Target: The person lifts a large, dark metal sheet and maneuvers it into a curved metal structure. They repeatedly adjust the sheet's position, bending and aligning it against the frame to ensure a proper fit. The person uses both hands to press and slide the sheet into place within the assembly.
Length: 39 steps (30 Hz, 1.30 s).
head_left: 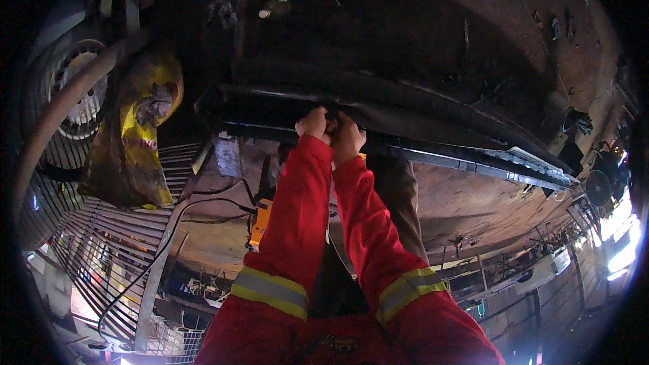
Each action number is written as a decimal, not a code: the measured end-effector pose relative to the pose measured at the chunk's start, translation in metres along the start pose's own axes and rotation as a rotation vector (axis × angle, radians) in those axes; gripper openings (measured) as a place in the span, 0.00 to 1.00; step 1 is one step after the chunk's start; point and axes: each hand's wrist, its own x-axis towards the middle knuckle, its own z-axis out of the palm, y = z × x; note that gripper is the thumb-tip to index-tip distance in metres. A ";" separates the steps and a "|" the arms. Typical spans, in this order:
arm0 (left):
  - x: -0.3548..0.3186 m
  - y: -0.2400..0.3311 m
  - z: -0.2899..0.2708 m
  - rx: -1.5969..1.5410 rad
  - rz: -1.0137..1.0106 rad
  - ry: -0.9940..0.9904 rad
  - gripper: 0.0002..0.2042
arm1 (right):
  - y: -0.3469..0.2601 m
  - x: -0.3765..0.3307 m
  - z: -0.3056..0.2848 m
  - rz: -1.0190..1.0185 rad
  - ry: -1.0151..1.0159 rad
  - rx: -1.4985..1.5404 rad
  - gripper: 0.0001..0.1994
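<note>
Both hands raised to a dark overhead beam

The left hand (pixel 313 124) and right hand (pixel 347 137) sit curled together against the black beam (pixel 433 132); what they clasp is hidden.

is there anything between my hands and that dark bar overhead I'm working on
Nothing visible. Both the left hand and the right hand are already up against the dark bar, side by side; what their fingers grip there is too dark to tell.

A dark, grimy surface (pixel 433 47) fills the upper part of the view; a long black bar (pixel 419 132) lies across it, with a small bottle (pixel 274 8) near its far edge.
</note>
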 end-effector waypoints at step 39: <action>0.004 0.028 -0.008 -0.024 0.019 -0.213 0.04 | -0.031 -0.018 0.021 0.324 0.149 0.546 0.06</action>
